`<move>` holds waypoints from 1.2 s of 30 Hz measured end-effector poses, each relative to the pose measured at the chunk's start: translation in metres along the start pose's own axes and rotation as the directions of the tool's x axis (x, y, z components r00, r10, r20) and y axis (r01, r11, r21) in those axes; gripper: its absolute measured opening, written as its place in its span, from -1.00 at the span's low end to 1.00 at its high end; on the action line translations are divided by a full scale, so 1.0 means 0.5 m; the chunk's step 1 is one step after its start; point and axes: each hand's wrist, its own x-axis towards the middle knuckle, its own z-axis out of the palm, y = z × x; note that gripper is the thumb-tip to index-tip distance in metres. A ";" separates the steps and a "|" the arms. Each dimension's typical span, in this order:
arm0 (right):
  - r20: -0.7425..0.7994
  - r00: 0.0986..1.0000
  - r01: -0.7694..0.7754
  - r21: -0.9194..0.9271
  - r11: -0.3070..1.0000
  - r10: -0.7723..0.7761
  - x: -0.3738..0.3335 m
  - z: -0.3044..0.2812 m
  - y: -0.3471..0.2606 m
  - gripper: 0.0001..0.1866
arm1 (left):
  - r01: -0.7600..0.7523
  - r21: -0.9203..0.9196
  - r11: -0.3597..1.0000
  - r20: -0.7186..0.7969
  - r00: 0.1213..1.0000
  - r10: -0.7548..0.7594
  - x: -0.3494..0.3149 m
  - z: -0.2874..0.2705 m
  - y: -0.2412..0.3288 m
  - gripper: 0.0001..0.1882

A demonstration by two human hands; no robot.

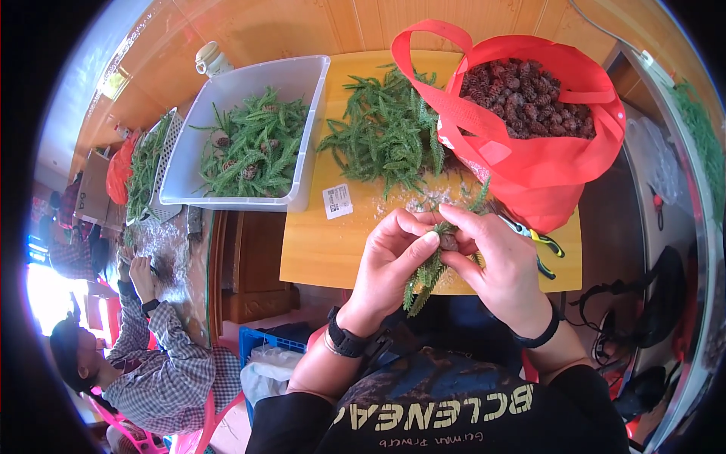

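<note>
Close in front of me, above the near edge of the yellow table (321, 253), both my hands are closed around a green artificial pine sprig (426, 280). Its needles hang below the fingers, and one tip sticks up behind them. A small brown pine cone (448, 242) sits against the sprig between my fingertips. My left hand (393, 253) pinches the sprig from the left with thumb and fingers. My right hand (499, 261) grips at the cone from the other side. Fingers partly hide where cone and stem meet. Just beyond my right hand lie pliers (548, 242) with yellow-black handles.
A red bag (541, 178) full of pine cones (529, 98) stands at the back right. Left of it are a heap of green sprigs (386, 132), a white label (337, 201) and a clear plastic bin (234, 203) of coned sprigs. A co-worker (166, 363) sits at another table.
</note>
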 end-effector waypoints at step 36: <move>0.018 0.998 0.069 -0.114 0.991 -0.068 0.001 -0.001 0.004 -0.34 | -0.051 0.203 0.978 0.084 0.996 0.034 -0.014 -0.010 0.005 -0.92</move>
